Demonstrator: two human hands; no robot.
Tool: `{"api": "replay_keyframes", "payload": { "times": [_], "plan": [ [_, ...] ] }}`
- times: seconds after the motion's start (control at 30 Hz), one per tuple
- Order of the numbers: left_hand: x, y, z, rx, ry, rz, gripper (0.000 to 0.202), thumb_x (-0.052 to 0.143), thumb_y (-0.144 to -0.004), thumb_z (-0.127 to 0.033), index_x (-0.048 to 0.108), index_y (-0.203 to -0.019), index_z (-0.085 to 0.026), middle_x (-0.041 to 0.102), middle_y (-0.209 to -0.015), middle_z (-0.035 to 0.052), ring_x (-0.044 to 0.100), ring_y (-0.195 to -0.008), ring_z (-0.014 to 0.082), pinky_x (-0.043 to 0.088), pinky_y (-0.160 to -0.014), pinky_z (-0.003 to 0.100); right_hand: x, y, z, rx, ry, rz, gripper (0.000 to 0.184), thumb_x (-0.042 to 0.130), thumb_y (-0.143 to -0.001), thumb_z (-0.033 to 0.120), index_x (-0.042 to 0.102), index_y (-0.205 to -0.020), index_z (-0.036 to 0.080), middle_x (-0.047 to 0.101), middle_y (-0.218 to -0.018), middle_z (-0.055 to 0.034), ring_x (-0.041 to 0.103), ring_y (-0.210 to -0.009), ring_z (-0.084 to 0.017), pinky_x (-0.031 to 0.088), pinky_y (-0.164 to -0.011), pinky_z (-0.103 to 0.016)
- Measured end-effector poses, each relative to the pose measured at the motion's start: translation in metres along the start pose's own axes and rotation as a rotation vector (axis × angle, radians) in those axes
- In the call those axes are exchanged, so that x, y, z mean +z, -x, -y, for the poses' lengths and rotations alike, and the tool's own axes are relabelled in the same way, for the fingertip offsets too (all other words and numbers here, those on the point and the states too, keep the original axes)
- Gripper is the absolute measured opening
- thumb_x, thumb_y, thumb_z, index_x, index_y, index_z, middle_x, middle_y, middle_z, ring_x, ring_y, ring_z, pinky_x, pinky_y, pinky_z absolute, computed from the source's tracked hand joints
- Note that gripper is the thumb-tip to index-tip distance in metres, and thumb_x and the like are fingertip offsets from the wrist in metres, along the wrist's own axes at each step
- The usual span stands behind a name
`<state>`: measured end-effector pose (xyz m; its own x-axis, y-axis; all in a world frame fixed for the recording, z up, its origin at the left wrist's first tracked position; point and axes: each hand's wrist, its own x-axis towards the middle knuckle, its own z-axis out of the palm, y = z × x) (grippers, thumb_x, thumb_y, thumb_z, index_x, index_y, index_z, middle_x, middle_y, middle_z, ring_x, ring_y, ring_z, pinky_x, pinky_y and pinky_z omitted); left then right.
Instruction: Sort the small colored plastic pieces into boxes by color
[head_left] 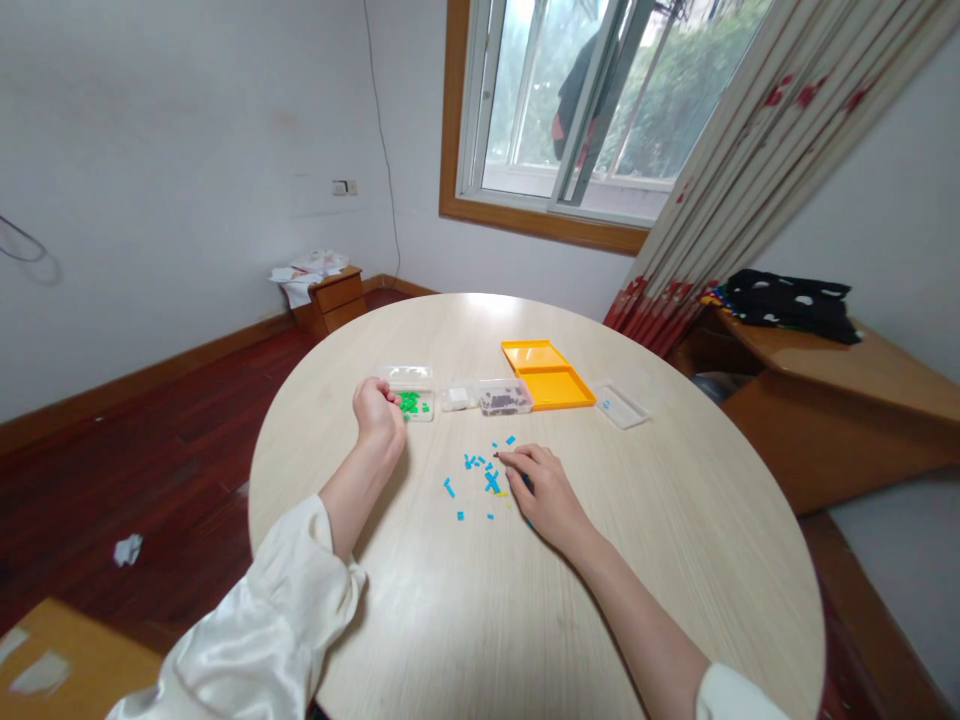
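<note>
Between the curled left hand (380, 412), grip unclear, and the right hand (546, 492), pinching a dark bit (496, 455), lie blue pieces (491, 482).

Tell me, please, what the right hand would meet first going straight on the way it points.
Depth is unclear, but the right hand would probably first meet the small blue plastic pieces ahead.

Bright interior, daylit, wide-angle view.
Light from window (517, 90), upper centre, panes washed pale; glare on table (480, 305), far rim; faint soft shadow below left hand (379, 415); floor (187, 430) dim, left; curtain (720, 160) stretched aslant, upper right; box (82, 660) blurred, lower left; blue pieces (492, 482) lacking fine detail, centre.
</note>
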<state>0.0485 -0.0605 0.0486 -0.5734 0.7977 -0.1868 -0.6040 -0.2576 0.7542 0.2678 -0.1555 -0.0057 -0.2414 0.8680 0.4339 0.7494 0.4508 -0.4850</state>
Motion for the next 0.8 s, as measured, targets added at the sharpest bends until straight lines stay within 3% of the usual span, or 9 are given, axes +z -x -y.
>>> {"api": "replay_keyframes", "payload": {
  "times": [0.13,0.27,0.53,0.8],
  "plan": [
    [-0.002,-0.014,-0.003,-0.024,-0.045,0.003,0.021,0.039,-0.047,0.002,0.037,-0.057,-0.016,0.042,-0.054,-0.0056,0.038,-0.043,0.0037,0.029,-0.045,0.015,0.001,0.001,0.002,0.002,-0.008,0.004,0.024,0.046,-0.086,0.016,0.063,-0.103,0.019,0.061,-0.094,-0.0084,0.054,-0.092,-0.022,0.043,-0.082,-0.04],
    [-0.005,-0.022,0.002,-0.025,-0.069,-0.006,0.023,0.039,-0.048,0.003,0.042,-0.061,-0.016,0.047,-0.055,-0.005,0.047,-0.048,0.0051,0.039,-0.056,0.016,0.001,0.001,0.001,-0.003,-0.007,-0.013,0.023,0.046,-0.086,0.015,0.063,-0.101,0.019,0.062,-0.094,-0.0085,0.054,-0.093,-0.022,0.043,-0.082,-0.039],
    [-0.013,-0.021,0.017,0.22,-0.348,0.065,0.018,0.039,-0.056,-0.001,0.048,-0.06,-0.017,0.056,-0.062,-0.0022,0.054,-0.064,0.0104,0.041,-0.067,0.022,-0.003,-0.011,0.001,-0.053,0.066,-0.026,0.02,0.048,-0.086,0.015,0.066,-0.094,0.017,0.061,-0.09,-0.0089,0.055,-0.088,-0.021,0.042,-0.078,-0.037],
    [-0.013,-0.018,0.016,0.326,-0.466,0.132,0.016,0.041,-0.061,-0.006,0.052,-0.061,-0.017,0.057,-0.066,-0.0015,0.052,-0.066,0.0123,0.04,-0.063,0.022,-0.002,-0.031,-0.006,-0.042,0.115,0.118,0.011,0.056,-0.082,0.017,0.067,-0.079,0.019,0.063,-0.084,-0.0048,0.056,-0.082,-0.018,0.038,-0.075,-0.033]
  ]
}}
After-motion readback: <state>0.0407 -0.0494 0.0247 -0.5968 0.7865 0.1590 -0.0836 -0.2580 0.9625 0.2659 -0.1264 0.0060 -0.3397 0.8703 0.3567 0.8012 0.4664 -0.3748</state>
